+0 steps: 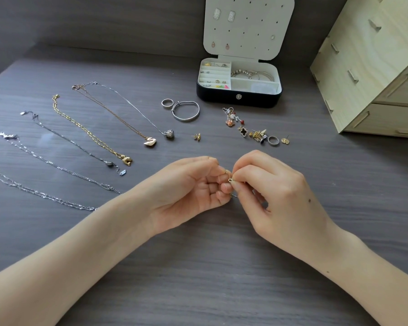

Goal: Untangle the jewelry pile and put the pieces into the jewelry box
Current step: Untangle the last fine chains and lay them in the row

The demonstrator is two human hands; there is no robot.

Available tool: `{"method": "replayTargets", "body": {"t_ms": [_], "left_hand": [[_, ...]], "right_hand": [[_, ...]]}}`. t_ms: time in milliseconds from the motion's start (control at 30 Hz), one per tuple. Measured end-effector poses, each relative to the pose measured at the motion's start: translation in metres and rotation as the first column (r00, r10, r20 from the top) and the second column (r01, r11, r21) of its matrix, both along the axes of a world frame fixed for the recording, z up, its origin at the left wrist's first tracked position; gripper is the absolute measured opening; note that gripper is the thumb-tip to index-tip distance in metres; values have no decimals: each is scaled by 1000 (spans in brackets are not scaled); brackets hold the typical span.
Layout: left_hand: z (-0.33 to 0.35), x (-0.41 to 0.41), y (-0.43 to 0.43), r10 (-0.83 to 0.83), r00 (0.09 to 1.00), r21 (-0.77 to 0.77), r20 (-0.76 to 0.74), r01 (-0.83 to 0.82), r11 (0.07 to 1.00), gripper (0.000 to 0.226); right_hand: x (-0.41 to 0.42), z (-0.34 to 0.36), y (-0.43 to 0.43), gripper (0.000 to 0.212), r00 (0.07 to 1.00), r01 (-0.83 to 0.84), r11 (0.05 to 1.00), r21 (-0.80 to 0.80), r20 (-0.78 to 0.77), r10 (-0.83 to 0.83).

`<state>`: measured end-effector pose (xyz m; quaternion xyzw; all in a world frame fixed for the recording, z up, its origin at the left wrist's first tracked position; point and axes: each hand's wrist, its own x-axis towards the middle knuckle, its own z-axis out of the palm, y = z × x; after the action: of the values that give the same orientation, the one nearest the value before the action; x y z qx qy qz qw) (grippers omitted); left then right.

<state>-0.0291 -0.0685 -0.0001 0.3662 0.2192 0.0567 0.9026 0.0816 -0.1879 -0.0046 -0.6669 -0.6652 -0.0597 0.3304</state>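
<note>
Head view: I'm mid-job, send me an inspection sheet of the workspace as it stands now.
Surface: dark wood-grain table.
Job's things: jewelry box open at the back, partly filled; necklaces laid out in rows on the left; ring beside bangle in front of the box; pile of earrings right of them; single earring lying apart.
Clutter: nothing seen.
Grips: left hand and right hand both pinch a small gold piece between the fingertips.
Cables: nothing seen.
Surroundings: wooden drawer unit at the right.
</note>
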Motion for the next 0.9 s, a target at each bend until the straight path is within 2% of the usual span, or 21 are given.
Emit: {"method": "replayTargets", "body": {"t_ms": [200,333,433,500,567,633,733,833,900], "left_hand": [[1,-1,2,25,1000,-53,-16,-26,998,25],[1,-1,1,30,999,-32,-27,-31,999,25],[4,-5,2,0,1000,69,-26,2,998,25],[7,-7,-1,-21,1000,204,-20,25,979,14],[8,-7,-3,-23,999,350,-24,30,936,17],[7,-7,-3,-10,999,536,-41,30,844,17],[8,-8,-2,-13,999,816,-48,47,576,23],[10,-9,-4,11,1000,944,4,-7,330,12],[13,-8,-3,53,998,979,16,-26,200,16]], "right_hand": [[2,3,-2,16,993,-12,1000,-2,-114,12],[4,7,-2,19,975,-17,999,-38,-224,8],[6,11,-3,17,918,-6,995,-98,-396,-34],[7,13,-3,16,854,-8,989,-145,-516,-69],[9,16,-3,17,809,-18,985,-170,-582,-85],[9,18,-2,18,810,-15,985,-173,-579,-90],[10,22,-1,22,827,-3,984,-179,-554,-98],[10,28,2,26,790,-25,974,-227,-601,-120],[10,33,3,27,755,-43,967,-252,-642,-134]]}}
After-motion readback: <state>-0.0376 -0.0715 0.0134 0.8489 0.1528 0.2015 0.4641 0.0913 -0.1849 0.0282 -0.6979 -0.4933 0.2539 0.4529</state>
